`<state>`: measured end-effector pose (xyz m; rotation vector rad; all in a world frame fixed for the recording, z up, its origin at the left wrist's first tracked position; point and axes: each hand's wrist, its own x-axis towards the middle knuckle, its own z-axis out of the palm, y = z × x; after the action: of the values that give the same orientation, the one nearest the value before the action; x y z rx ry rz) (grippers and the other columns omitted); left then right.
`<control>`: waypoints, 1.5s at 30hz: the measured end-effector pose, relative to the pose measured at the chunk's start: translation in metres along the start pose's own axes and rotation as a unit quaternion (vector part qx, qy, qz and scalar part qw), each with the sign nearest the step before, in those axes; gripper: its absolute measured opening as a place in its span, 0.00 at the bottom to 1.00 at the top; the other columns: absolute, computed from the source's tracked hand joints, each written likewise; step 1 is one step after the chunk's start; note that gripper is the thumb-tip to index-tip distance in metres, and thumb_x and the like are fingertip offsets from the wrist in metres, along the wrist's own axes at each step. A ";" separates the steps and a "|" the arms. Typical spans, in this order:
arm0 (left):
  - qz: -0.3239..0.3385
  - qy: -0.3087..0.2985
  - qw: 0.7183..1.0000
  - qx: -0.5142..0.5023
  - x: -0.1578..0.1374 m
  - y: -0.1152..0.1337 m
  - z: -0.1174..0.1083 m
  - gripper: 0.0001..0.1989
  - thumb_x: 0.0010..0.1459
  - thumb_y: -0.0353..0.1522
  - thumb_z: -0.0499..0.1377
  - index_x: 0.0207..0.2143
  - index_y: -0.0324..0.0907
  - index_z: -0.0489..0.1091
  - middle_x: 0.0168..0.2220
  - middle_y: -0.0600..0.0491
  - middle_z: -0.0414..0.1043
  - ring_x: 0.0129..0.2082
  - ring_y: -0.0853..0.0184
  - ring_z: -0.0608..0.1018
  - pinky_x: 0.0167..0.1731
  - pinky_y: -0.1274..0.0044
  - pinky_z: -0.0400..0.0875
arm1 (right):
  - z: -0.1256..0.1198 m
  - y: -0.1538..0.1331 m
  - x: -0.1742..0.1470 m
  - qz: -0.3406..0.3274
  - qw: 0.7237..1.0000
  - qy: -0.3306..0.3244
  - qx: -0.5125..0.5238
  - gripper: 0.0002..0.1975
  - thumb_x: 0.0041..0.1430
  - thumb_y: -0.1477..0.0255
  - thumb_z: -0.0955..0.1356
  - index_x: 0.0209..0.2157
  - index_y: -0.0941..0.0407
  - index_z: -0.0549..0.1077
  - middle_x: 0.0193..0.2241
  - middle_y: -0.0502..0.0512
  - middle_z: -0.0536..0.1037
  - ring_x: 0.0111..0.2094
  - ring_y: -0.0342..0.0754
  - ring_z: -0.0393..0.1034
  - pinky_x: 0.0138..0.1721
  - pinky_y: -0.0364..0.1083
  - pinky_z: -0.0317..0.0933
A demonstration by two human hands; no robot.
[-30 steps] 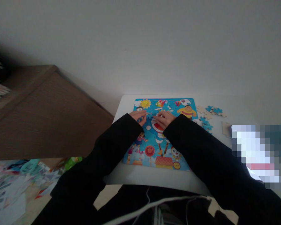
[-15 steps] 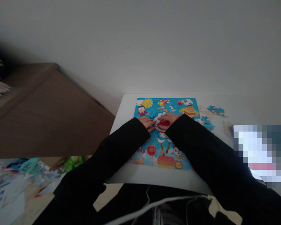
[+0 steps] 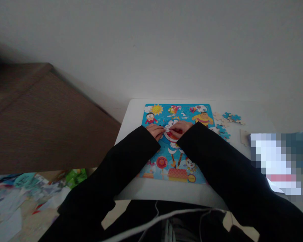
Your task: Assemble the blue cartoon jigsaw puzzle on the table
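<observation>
A jigsaw puzzle (image 3: 166, 154) with bright cartoon figures on blue lies flat on the white table. At its middle is a large blue-and-white cartoon cat, partly covered by my hands. My left hand (image 3: 155, 130) rests at the left of the cat's face, fingers bent and close together; whatever is under its fingertips is too small to make out. From the right, my right hand (image 3: 181, 127) pinches a small pale puzzle piece (image 3: 167, 130) over the face. The fingertips of both hands almost meet there.
Loose puzzle pieces (image 3: 231, 117), blue and bare wood, lie right of the puzzle. A blurred-out bright object (image 3: 270, 158) is at the table's right. A brown cabinet (image 3: 53, 124) stands left, with papers and bags (image 3: 27, 188) below. A white cable (image 3: 151, 220) crosses my lap.
My left fingers have drawn closer together. My right hand has tilted, and more of the cat's face and red mouth shows. The view has shifted slightly.
</observation>
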<state>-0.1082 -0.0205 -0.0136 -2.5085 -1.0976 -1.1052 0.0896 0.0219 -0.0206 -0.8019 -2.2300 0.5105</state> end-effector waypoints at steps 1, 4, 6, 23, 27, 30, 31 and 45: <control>0.006 0.005 1.000 0.002 0.000 0.000 0.000 0.11 0.58 0.31 0.53 0.30 0.38 0.74 0.29 0.51 0.77 0.27 0.70 0.76 0.30 0.79 0.73 | -0.001 -0.001 0.000 -0.011 1.000 0.003 -0.010 0.08 0.52 0.68 0.66 0.29 0.55 0.77 0.24 0.53 0.75 0.25 0.41 0.68 0.27 0.39 0.62; 0.019 0.010 1.000 0.014 0.001 0.000 0.000 0.11 0.59 0.30 0.52 0.30 0.38 0.74 0.29 0.51 0.77 0.27 0.70 0.77 0.29 0.79 0.73 | -0.001 -0.003 0.001 -0.039 0.999 0.015 -0.034 0.10 0.53 0.69 0.64 0.27 0.57 0.76 0.23 0.53 0.74 0.25 0.40 0.67 0.27 0.39 0.61; 0.026 0.010 0.999 0.024 0.001 0.001 0.000 0.12 0.59 0.30 0.51 0.30 0.37 0.74 0.29 0.50 0.77 0.27 0.70 0.77 0.29 0.79 0.73 | 0.000 -0.004 0.001 -0.052 0.998 0.012 -0.042 0.10 0.54 0.70 0.64 0.25 0.57 0.75 0.23 0.54 0.73 0.25 0.41 0.67 0.26 0.40 0.60; 0.002 -0.001 1.000 0.024 -0.005 0.006 0.005 0.12 0.58 0.31 0.50 0.31 0.38 0.73 0.28 0.50 0.74 0.27 0.70 0.74 0.27 0.78 0.70 | -0.003 -0.009 0.001 -0.102 0.979 -0.030 -0.173 0.15 0.56 0.68 0.62 0.24 0.57 0.76 0.23 0.55 0.71 0.23 0.42 0.60 0.25 0.43 0.54; -0.012 -0.009 0.999 0.047 -0.006 0.008 0.010 0.14 0.60 0.35 0.51 0.31 0.39 0.74 0.27 0.49 0.74 0.26 0.69 0.74 0.27 0.77 0.70 | -0.003 -0.006 -0.001 -0.107 0.975 -0.059 -0.186 0.14 0.56 0.68 0.62 0.27 0.55 0.77 0.24 0.54 0.72 0.24 0.42 0.59 0.24 0.43 0.52; -0.020 -0.037 0.997 0.064 -0.008 0.007 0.013 0.18 0.63 0.35 0.46 0.32 0.40 0.74 0.28 0.50 0.74 0.28 0.70 0.75 0.29 0.77 0.70 | -0.005 -0.005 -0.002 -0.110 0.978 -0.051 -0.169 0.12 0.55 0.69 0.63 0.27 0.54 0.77 0.25 0.54 0.73 0.23 0.42 0.59 0.25 0.43 0.54; -0.024 -0.040 0.997 0.064 -0.009 0.008 0.013 0.18 0.63 0.35 0.45 0.32 0.40 0.74 0.29 0.50 0.75 0.28 0.70 0.76 0.29 0.77 0.71 | -0.005 -0.005 -0.002 -0.113 0.980 -0.041 -0.159 0.12 0.55 0.69 0.63 0.27 0.54 0.77 0.25 0.54 0.73 0.23 0.42 0.59 0.25 0.43 0.54; -0.018 -0.017 0.999 0.046 -0.004 0.017 0.011 0.17 0.63 0.32 0.46 0.34 0.40 0.74 0.30 0.51 0.75 0.31 0.70 0.75 0.31 0.80 0.70 | -0.011 -0.011 0.005 0.045 0.998 0.048 0.002 0.10 0.48 0.69 0.64 0.18 0.55 0.72 0.18 0.49 0.72 0.20 0.39 0.64 0.22 0.39 0.57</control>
<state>-0.0921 -0.0300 -0.0223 -2.4537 -1.1792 -0.9998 0.0905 0.0187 -0.0041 -0.9084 -2.1116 0.5074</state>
